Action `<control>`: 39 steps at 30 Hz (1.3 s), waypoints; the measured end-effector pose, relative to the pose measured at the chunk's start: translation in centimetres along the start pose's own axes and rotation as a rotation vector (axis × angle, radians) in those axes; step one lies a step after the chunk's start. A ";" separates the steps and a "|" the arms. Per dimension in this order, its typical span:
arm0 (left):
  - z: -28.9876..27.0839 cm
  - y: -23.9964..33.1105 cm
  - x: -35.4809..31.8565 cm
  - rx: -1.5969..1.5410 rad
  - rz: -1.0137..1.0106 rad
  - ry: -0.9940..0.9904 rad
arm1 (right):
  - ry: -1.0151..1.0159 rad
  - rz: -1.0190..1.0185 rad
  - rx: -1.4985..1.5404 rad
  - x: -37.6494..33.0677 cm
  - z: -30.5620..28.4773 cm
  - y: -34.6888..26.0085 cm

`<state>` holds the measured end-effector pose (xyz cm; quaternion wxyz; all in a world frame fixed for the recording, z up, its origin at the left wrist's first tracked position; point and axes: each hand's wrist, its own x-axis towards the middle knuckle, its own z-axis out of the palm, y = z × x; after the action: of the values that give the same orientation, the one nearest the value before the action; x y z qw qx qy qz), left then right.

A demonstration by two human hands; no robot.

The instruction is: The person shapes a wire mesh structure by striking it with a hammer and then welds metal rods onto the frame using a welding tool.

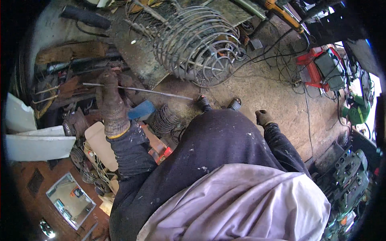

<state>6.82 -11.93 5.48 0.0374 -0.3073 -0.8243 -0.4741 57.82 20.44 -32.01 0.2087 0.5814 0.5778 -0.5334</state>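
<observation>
My left hand (pixel 110 98), in a dirty knitted work glove, is closed round a thin straight metal rod (pixel 157 92) at the left. One end of the rod sticks out a little to the left of the glove; the longer part runs right toward my feet. My right hand (pixel 264 117), also gloved, hangs beside my body on the right, away from the rod. Its fingers look curled in, with nothing visible in them. Beyond the rod stands a large round cage of bent metal bars (pixel 197 44). A coil of metal wire (pixel 165 120) lies to the right of my left forearm.
Cluttered scrap and a worn wooden block (pixel 72 52) fill the left side. A red and dark machine (pixel 321 68) stands at the right among loose cables (pixel 277 60). An orange power tool (pixel 283 15) lies at the far right. A framed mirror (pixel 71 201) lies at lower left.
</observation>
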 end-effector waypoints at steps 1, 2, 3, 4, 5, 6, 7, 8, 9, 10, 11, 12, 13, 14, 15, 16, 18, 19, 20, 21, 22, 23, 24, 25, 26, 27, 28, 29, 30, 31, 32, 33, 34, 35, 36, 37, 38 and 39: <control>0.9 3.3 0.5 -0.320 -0.221 0.069 | 0.003 0.013 0.061 -0.1 -0.2 -0.7; 1.1 5.3 0.6 -0.641 -0.437 0.145 | 0.003 0.022 0.120 -0.4 -0.5 -1.9; -0.3 4.7 0.4 -0.640 -0.388 0.041 | 0.025 0.020 0.124 -1.3 -0.6 -3.6; -0.8 3.9 0.4 -0.706 -0.390 0.083 | 0.023 -0.004 0.107 -1.0 -1.3 -3.9; -0.7 3.1 0.9 -0.777 -0.391 0.116 | 0.027 -0.024 0.098 -0.3 -1.8 -3.6; -0.7 2.5 1.1 -0.848 -0.391 0.148 | 0.032 -0.043 0.089 0.1 -2.5 -3.1; -0.9 2.2 0.6 -0.865 -0.416 0.166 | -0.015 -0.042 0.116 -0.8 -2.1 -4.9; -1.0 2.0 0.7 -0.903 -0.445 0.172 | -0.008 -0.036 0.132 -1.0 -2.1 -5.0; -1.0 1.8 0.7 -0.941 -0.474 0.176 | -0.001 -0.031 0.149 -1.1 -2.1 -5.1; -0.9 1.6 0.6 -0.995 -0.447 0.148 | 0.001 -0.026 0.168 -1.5 -1.8 -5.5; -0.9 1.5 0.4 -1.049 -0.419 0.119 | 0.038 -0.037 0.098 -2.0 -1.7 -5.8; -0.7 1.4 0.4 -1.030 -0.419 0.130 | 0.038 -0.032 0.122 -2.5 -1.4 -6.1; -0.5 1.3 0.4 -1.014 -0.421 0.139 | 0.039 -0.026 0.147 -2.5 -1.1 -6.1; -0.1 1.2 0.6 -0.925 -0.449 0.189 | 0.040 -0.021 0.174 -2.6 -0.7 -5.9; 0.2 1.1 0.9 -0.835 -0.476 0.236 | 0.061 -0.015 0.172 -2.8 -0.4 -5.6; 0.0 0.9 1.1 -0.834 -0.512 0.201 | 0.048 -0.003 0.173 -2.8 0.0 -5.1; -0.6 -0.2 1.5 -0.841 -0.581 0.122 | 0.037 0.022 0.179 -2.7 0.2 -4.0; -0.9 -0.3 1.5 -0.844 -0.539 0.137 | 0.041 -0.001 0.105 -3.6 0.8 -5.1; -0.8 -0.5 1.7 -0.858 -0.503 0.146 | 0.049 0.006 0.120 -4.1 1.0 -4.9; -0.7 -0.7 1.9 -0.871 -0.467 0.157 | 0.057 0.013 0.133 -4.5 1.0 -4.8; -1.0 -1.0 2.0 -0.865 -0.459 0.142 | 0.054 0.019 0.147 -4.9 1.6 -4.9; -1.3 -1.4 2.1 -0.858 -0.452 0.129 | 0.075 0.050 0.107 -5.5 1.7 -5.0; -1.3 -1.7 2.2 -0.850 -0.445 0.120 | 0.097 0.040 0.072 -5.8 1.6 -5.2; -1.3 -2.0 2.5 -0.833 -0.463 0.153 | 0.116 0.033 0.038 -5.9 1.9 -4.9; -1.1 -2.3 2.7 -0.815 -0.481 0.189 | 0.134 0.025 0.003 -5.9 2.0 -4.6; -1.0 -2.6 2.9 -0.795 -0.499 0.227 | 0.097 0.041 -0.015 -6.0 1.8 -4.1; -1.1 -3.1 3.2 -0.776 -0.529 0.241 | 0.079 0.044 -0.066 -5.7 1.7 -3.7; -1.3 -3.4 3.3 -0.757 -0.563 0.258 | 0.059 0.050 -0.124 -5.0 1.6 -3.1; -1.1 -3.5 3.3 -0.750 -0.576 0.272 | 0.037 0.054 -0.182 -4.2 1.3 -2.6; -0.9 -3.0 3.3 -0.736 -0.589 0.284 | 0.022 0.073 -0.179 -3.5 1.0 -2.3; -0.7 -2.3 3.4 -0.736 -0.580 0.294 | 0.005 0.091 -0.177 -2.5 0.6 -2.2; -0.3 -1.7 3.4 -0.735 -0.572 0.306 | -0.012 0.109 -0.178 -1.3 -0.1 -2.2; -0.3 -1.3 3.5 -0.718 -0.583 0.268 | -0.039 0.122 -0.172 -0.1 -0.1 -2.5; -0.5 -1.1 3.5 -0.697 -0.592 0.231 | -0.045 0.072 -0.244 0.9 -0.6 -3.3; -0.6 -0.8 3.6 -0.677 -0.604 0.197 | -0.053 0.020 -0.317 1.9 -1.6 -4.2; -0.5 -0.2 3.8 -0.617 -0.633 0.220 | -0.072 0.027 -0.245 3.5 -2.2 -4.1; -0.4 0.2 3.5 -0.557 -0.660 0.260 | -0.094 0.025 -0.184 4.8 -2.6 -5.3; -0.4 0.5 3.0 -0.467 -0.628 0.281 | -0.099 -0.024 -0.253 5.9 -3.4 -6.3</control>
<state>4.61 -10.66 7.14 -0.0678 0.0267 -0.7350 -0.6741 52.14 27.55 -33.54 0.3024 0.5163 0.6364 -0.4868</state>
